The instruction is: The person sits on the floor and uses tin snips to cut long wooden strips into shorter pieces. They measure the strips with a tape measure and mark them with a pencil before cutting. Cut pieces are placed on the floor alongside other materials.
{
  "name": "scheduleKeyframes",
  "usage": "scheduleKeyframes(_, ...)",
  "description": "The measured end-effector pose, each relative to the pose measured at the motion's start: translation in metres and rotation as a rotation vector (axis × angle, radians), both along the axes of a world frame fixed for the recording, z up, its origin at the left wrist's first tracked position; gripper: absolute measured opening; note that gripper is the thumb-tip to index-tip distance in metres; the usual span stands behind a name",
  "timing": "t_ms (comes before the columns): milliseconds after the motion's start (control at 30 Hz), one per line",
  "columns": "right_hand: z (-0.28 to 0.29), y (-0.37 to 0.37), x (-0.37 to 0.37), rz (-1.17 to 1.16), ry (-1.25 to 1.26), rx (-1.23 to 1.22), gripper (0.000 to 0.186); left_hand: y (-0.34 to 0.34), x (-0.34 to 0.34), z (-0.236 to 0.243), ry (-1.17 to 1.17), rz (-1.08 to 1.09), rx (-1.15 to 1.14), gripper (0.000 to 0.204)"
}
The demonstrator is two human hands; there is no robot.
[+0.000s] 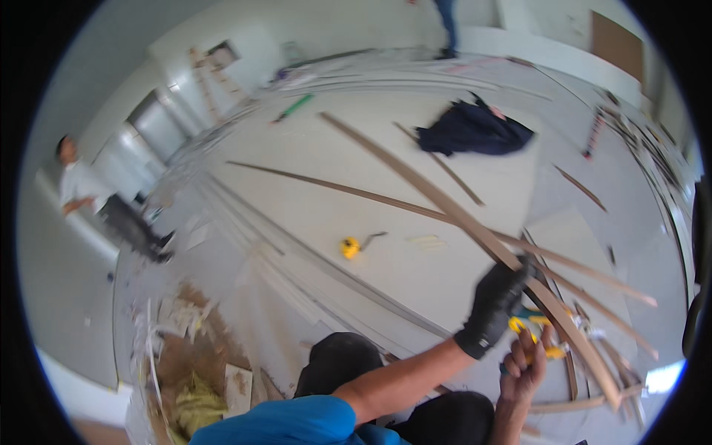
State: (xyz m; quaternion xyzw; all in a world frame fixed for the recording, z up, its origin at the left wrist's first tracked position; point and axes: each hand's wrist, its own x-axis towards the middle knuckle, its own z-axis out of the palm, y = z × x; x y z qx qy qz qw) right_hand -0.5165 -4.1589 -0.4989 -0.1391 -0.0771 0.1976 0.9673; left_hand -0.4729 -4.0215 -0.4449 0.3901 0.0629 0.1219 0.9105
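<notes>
My left hand (498,300), in a black glove, is closed around a long brown wood-look strip (452,211). The strip slants from the far middle down to the near right. Just below the glove, my bare right hand (523,371) has its fingers curled on a yellow-and-green hand tool (550,351). Its working end is partly hidden behind the strip, so I cannot make out the exact kind. A second, thinner brown strip (334,185) crosses beneath the held one. More strips (593,308) fan out to the right of my hands.
A tape measure (350,248) and dark cloth (475,127) lie on a large pale board (415,259). A green tool (295,107) is farther off. Long trim pieces (297,259) run along the left. Debris (200,341) lies near left. One person (111,200) is left, another (448,30) far back.
</notes>
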Motion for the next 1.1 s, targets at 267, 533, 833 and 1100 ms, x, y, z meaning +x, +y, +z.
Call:
scheduleKeyframes(267,-0.018,0.021,0.030,-0.110,0.004,-0.003,0.074,0.013,-0.003,-0.021,0.010,0.044,0.004,0.031)
scheduleKeyframes(533,-0.097,-0.061,-0.023,-0.180,0.024,-0.672,0.065,0.045,0.011,-0.056,0.248,0.108,0.109,0.033)
scheduleKeyframes(833,-0.100,-0.045,-0.051,-0.019,-0.375,-1.528,0.064,0.027,-0.001,-0.071,0.294,0.036,0.329,0.028)
scheduleKeyframes(1100,-0.087,-0.035,-0.030,-0.059,-0.448,-1.526,0.065,0.019,-0.002,-0.076,0.314,0.019,0.363,0.025)
